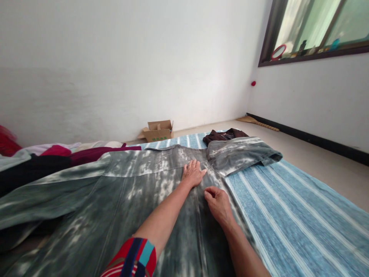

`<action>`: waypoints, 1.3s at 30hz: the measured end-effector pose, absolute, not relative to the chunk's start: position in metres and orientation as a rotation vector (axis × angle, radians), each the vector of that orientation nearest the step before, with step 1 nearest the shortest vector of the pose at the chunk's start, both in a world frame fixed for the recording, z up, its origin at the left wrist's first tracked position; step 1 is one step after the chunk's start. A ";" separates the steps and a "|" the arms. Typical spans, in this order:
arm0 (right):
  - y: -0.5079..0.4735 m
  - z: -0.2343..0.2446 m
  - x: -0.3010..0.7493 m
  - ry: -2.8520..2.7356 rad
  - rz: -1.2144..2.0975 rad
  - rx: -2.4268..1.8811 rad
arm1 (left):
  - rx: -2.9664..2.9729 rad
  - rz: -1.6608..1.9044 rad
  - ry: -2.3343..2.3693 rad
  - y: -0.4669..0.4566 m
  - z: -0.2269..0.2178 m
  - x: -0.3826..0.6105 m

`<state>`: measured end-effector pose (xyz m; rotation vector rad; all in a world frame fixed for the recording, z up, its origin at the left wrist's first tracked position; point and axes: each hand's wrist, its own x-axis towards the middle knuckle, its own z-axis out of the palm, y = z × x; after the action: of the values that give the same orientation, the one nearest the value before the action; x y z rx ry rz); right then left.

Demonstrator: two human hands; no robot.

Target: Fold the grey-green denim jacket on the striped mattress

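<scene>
A grey-green jacket (161, 192) with white tie-dye blotches lies spread with its seamed back facing up. Its left sleeve (57, 192) reaches off to the left, while the right sleeve (239, 154) is stretched to the right with its cuff outward. My left hand (193, 174) rests flat on the upper back, near the right shoulder seam, fingers spread. Just below and to the right, my right hand (217, 202) is closed over the jacket's right side, with fingertips curled to the thumb. Whatever might be between those fingers is hidden.
Blue-and-white striped bedding (288, 207) extends to the right. A dark brown garment (225, 134) lies beyond the right sleeve. Black and maroon clothes (83, 157) are heaped at left. An open cardboard box (158, 132) stands by the wall, and a broom (259, 122) lies on the floor.
</scene>
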<state>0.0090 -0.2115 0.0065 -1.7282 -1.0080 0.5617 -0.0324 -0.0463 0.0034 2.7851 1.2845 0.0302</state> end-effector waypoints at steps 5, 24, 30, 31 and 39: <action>-0.211 0.007 0.010 -1.012 0.573 -1.735 | 2.785 0.037 1.288 -0.046 0.002 -0.032; -0.266 0.056 0.051 -1.089 0.383 -2.544 | 2.727 -0.044 1.297 -0.045 0.025 -0.023; -0.270 0.041 0.064 -0.970 0.382 -2.507 | 2.865 0.053 1.113 -0.067 0.045 0.010; -0.269 0.039 0.067 -0.963 0.400 -2.492 | 2.908 0.138 1.067 -0.072 0.047 0.019; -0.273 0.034 0.089 -1.071 0.557 -2.295 | 3.008 0.451 0.633 -0.124 0.068 0.086</action>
<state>0.0886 -0.2730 0.0342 -2.2946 -1.0713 0.5573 0.0857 -0.1236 0.0676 3.0077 0.6329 0.4511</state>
